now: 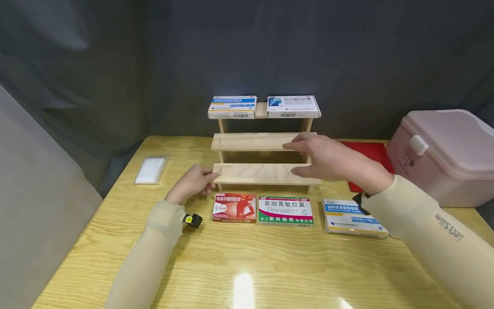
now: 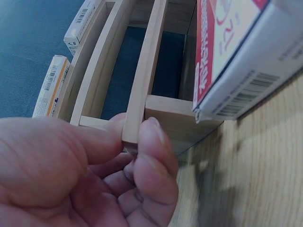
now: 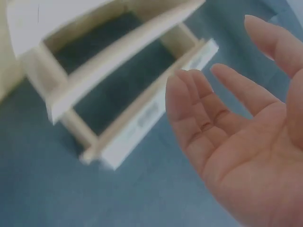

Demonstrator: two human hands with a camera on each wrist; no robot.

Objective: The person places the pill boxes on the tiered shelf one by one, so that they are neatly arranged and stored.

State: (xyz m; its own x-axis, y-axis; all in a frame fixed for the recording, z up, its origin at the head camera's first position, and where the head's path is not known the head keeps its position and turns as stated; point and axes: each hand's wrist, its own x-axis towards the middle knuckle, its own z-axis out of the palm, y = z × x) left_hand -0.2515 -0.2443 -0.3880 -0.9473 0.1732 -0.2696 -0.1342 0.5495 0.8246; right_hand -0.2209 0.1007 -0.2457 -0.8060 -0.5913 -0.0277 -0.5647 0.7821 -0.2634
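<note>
My left hand [image 1: 196, 180] pinches the left end of the lowest board of a three-tier wooden display rack [image 1: 266, 173], thumb on top and fingers beneath, as the left wrist view shows. My right hand [image 1: 322, 156] hovers at the rack's right side with fingers spread and holds nothing. On the top tier lie two medicine boxes, a blue-and-white one [image 1: 232, 107] at left and a white one [image 1: 293, 106] at right. In front of the rack, a red medicine box [image 1: 233, 207] and a green-and-white medicine box [image 1: 286, 211] lie side by side on the table.
Another blue-and-white medicine box [image 1: 347, 218] lies at right, partly under my right forearm. A pink lidded case [image 1: 444, 159] stands at the far right, beside a red flat item [image 1: 370, 156]. A white packet [image 1: 151, 170] lies at left. A dark curtain hangs behind the table.
</note>
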